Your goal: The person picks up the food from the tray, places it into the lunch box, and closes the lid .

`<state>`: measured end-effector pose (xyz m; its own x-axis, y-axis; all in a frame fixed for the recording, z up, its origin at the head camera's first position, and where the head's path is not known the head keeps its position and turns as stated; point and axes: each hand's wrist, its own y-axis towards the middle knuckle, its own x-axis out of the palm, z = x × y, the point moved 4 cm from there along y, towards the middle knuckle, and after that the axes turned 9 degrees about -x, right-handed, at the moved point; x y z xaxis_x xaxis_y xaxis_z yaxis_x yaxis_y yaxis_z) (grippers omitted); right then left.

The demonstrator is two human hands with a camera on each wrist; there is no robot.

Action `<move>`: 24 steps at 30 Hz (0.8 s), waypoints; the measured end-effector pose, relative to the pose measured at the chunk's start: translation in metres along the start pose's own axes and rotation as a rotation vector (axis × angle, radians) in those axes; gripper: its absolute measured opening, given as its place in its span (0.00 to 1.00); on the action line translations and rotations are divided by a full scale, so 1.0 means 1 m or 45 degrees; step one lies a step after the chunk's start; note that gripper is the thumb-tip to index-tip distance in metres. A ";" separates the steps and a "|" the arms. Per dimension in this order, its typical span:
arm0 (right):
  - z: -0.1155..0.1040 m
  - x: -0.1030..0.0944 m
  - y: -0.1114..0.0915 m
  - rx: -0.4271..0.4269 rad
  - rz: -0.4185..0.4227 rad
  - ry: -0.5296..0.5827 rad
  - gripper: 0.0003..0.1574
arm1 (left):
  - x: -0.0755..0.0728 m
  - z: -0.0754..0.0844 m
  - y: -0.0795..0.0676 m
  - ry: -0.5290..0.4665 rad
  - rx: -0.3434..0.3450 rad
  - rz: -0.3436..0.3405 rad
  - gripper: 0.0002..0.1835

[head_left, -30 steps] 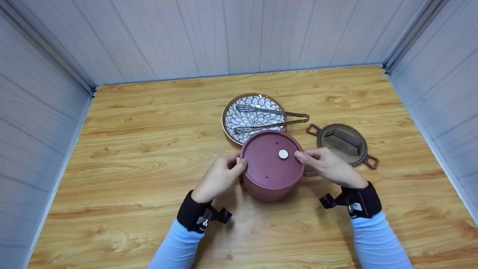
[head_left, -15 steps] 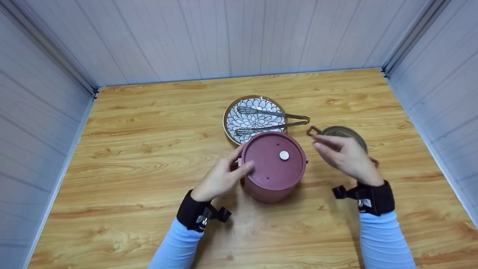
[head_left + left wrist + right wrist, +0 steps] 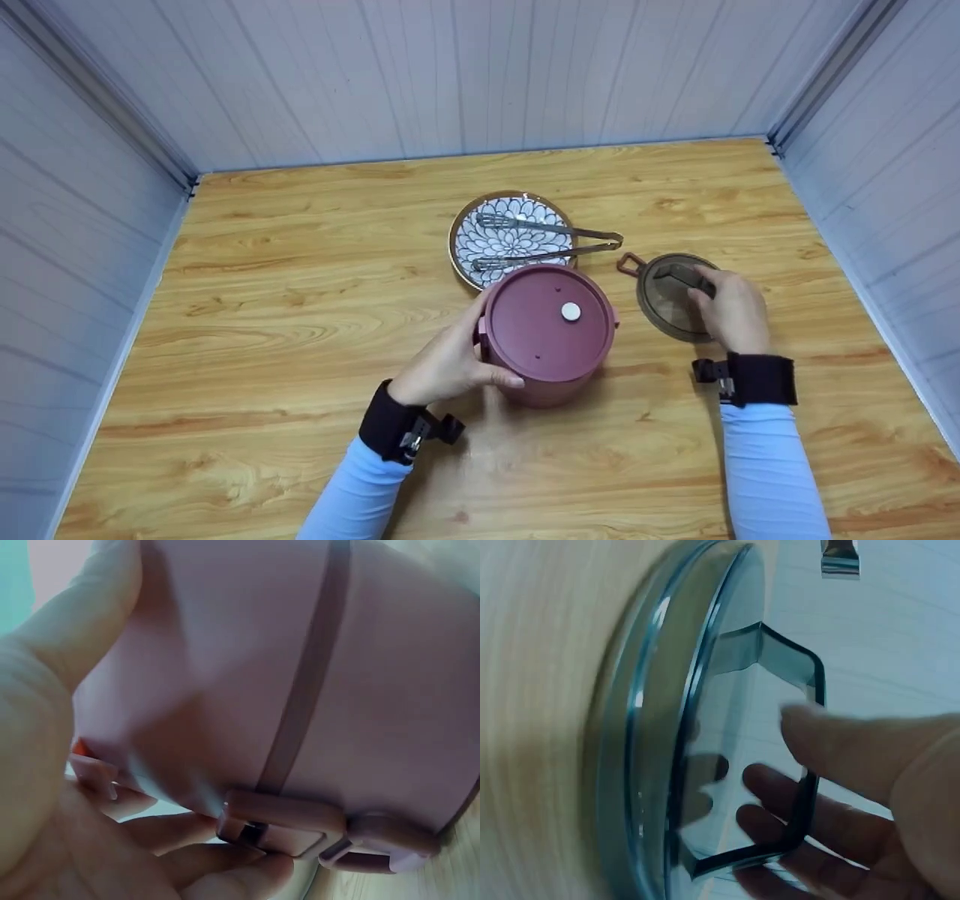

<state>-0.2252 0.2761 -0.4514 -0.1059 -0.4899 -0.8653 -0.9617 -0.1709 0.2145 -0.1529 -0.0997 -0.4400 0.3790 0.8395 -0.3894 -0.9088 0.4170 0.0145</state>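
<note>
Meanwhile, the maroon container (image 3: 546, 334) at the table's (image 3: 300, 315) middle is being steadied by the left hand (image 3: 448, 364), while the smoky clear lid (image 3: 670, 296), seemingly rigid and slippery, is being gripped by its raised handle (image 3: 795, 750) with right-hand (image 3: 731, 311) fingers curled.

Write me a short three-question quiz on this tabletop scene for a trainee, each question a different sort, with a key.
1. True or false: the left hand grips the side of the red pot.
2. Which thing does the right hand touch?
A. the tongs
B. the patterned plate
C. the clear lid
3. Fill in: the tongs lie across the ______.

Key
1. True. Its fingers wrap the pot's wall, as the left wrist view shows.
2. C. The fingers are at the lid's handle; whether they have closed on it is unclear.
3. Patterned plate, behind the pot.
</note>
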 end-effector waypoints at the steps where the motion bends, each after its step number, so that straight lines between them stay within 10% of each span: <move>1: 0.001 -0.001 0.000 0.007 0.003 0.001 0.27 | 0.000 0.000 0.000 0.017 0.010 0.007 0.66; 13: -0.014 -0.056 -0.013 0.047 0.354 0.043 0.23 | -0.002 0.001 -0.001 0.128 0.032 0.035 0.66; 18: -0.059 -0.074 -0.022 -0.188 0.718 0.206 0.22 | -0.003 -0.001 -0.001 0.131 -0.003 0.040 0.66; 24: -0.120 -0.067 -0.028 -0.554 0.789 0.340 0.26 | -0.003 -0.004 -0.001 0.153 -0.004 0.041 0.66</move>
<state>-0.1606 0.2110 -0.3454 -0.4714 -0.7832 -0.4053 -0.5570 -0.0918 0.8254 -0.1538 -0.1037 -0.4423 0.3262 0.8043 -0.4967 -0.9208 0.3893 0.0257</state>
